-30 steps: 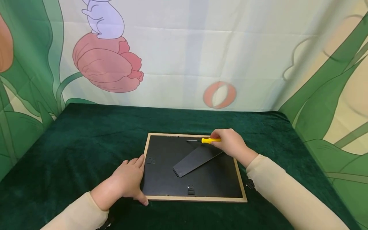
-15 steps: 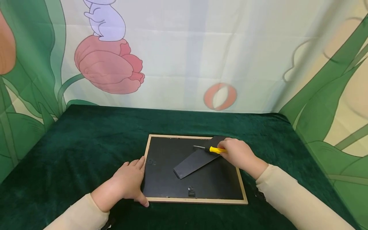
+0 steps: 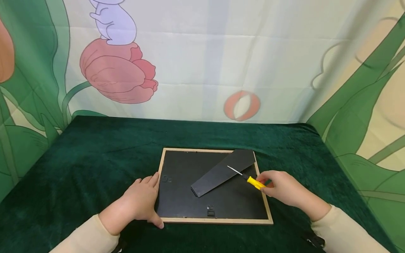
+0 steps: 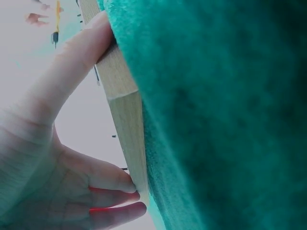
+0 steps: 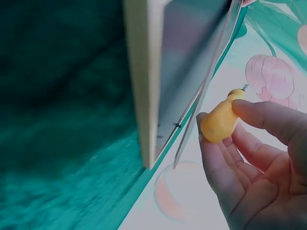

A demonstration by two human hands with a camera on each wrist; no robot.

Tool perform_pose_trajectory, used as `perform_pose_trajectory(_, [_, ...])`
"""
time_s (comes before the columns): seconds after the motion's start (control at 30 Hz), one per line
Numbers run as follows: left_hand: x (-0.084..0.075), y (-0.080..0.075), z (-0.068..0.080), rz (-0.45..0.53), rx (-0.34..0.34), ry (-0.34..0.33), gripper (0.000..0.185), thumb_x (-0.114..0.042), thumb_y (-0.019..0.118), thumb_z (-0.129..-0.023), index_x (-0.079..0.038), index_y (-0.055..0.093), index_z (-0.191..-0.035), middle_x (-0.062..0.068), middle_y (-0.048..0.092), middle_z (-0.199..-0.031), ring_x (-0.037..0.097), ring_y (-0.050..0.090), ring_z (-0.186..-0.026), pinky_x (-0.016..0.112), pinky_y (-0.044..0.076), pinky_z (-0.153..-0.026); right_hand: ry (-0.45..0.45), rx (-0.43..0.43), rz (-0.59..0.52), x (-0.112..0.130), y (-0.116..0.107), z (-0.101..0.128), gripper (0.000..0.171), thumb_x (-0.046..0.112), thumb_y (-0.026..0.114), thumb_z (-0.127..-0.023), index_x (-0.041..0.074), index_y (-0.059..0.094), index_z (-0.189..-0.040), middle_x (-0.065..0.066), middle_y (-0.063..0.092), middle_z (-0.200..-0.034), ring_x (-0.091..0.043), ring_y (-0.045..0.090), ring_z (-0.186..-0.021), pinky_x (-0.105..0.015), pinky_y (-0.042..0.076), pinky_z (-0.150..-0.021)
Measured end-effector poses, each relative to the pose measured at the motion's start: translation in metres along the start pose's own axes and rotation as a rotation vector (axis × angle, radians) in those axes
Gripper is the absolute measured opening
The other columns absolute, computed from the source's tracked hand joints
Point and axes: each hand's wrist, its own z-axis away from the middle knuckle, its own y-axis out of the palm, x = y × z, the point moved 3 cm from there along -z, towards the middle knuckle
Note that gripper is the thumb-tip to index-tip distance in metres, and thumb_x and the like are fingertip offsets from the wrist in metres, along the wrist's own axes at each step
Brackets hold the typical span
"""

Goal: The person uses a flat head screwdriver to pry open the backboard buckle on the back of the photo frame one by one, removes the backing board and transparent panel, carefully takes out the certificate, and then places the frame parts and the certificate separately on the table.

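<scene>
Over the picture frame (image 3: 215, 220), right hand (image 3: 283, 191) pinches screwdriver (image 3: 250, 180), seemingly.

Picture frame (image 3: 216, 220) — pale wood border, matte black backing; black stand flap (image 3: 223, 172) across it. Screwdriver (image 3: 250, 180): yellow handle, silver shaft. Table cloth (image 3: 95, 151) deep green velvet. Sleeves (image 3: 345, 228) cream. Backdrop (image 3: 202, 52) — whitish, printed with a pink tulip, green leaves, a lilac figure, an orange-and-white ball.
</scene>
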Motion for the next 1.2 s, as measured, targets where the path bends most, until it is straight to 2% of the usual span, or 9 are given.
perform_pose_trajectory(0.2, [0.002, -0.001, 0.002, 0.006, -0.012, 0.012, 0.126, -0.073, 0.063, -0.032, 0.001, 0.031, -0.129, 0.016, 0.023, -0.135, 0.033, 0.027, -0.117, 0.054, 0.022, -0.091, 0.063, 0.022, -0.165, -0.027, 0.003, 0.021, 0.021, 0.01, 0.065, -0.073, 0.008, 0.056, -0.091, -0.002, 0.055, -0.084, -0.011, 0.053, -0.066, -0.025, 0.047, -0.054])
perform_pose_trajectory(0.43, [0.01, -0.002, 0.003, 0.071, -0.008, 0.049, 0.122, -0.074, 0.061, -0.037, -0.003, 0.03, -0.131, 0.012, 0.023, -0.136, 0.031, 0.026, -0.119, 0.052, 0.023, -0.092, 0.03, 0.044, -0.249, -0.055, 0.007, 0.043, 0.022, 0.017, 0.064, -0.075, 0.004, 0.056, -0.092, -0.002, 0.055, -0.081, -0.015, 0.051, -0.069, -0.024, 0.046, -0.055])
perform_pose_trajectory(0.63, [0.011, -0.002, 0.005, 0.091, -0.014, 0.055, 0.121, -0.074, 0.061, -0.037, -0.003, 0.031, -0.13, 0.013, 0.024, -0.136, 0.032, 0.026, -0.118, 0.053, 0.023, -0.091, 0.082, 0.122, -0.346, -0.072, 0.013, 0.059, 0.034, 0.028, 0.062, -0.075, 0.001, 0.055, -0.094, -0.004, 0.056, -0.082, -0.018, 0.053, -0.07, -0.026, 0.046, -0.057])
perform_pose_trajectory(0.8, [0.01, -0.001, 0.004, 0.087, -0.023, 0.05, 0.121, -0.072, 0.062, -0.036, -0.003, 0.03, -0.131, 0.013, 0.025, -0.136, 0.032, 0.026, -0.118, 0.053, 0.023, -0.091, 0.112, 0.172, -0.431, -0.085, 0.018, 0.07, 0.041, 0.032, 0.061, -0.076, -0.002, 0.055, -0.098, -0.005, 0.057, -0.083, -0.019, 0.053, -0.072, -0.028, 0.046, -0.059])
perform_pose_trajectory(0.97, [0.009, 0.0, 0.004, 0.086, -0.018, 0.046, 0.121, -0.072, 0.063, -0.036, -0.003, 0.03, -0.131, 0.013, 0.024, -0.136, 0.032, 0.026, -0.118, 0.053, 0.023, -0.091, 0.18, 0.212, -0.504, -0.094, 0.025, 0.077, 0.046, 0.031, 0.06, -0.077, -0.006, 0.052, -0.105, -0.006, 0.056, -0.085, -0.02, 0.053, -0.074, -0.031, 0.047, -0.06])
perform_pose_trajectory(1.2, [0.008, -0.002, 0.004, 0.084, -0.012, 0.042, 0.121, -0.071, 0.064, -0.036, -0.003, 0.03, -0.131, 0.013, 0.024, -0.136, 0.032, 0.026, -0.118, 0.053, 0.023, -0.091, 0.197, 0.244, -0.546, -0.095, 0.028, 0.082, 0.05, 0.027, 0.059, -0.079, -0.01, 0.047, -0.108, -0.007, 0.055, -0.084, -0.021, 0.053, -0.074, -0.033, 0.047, -0.061])
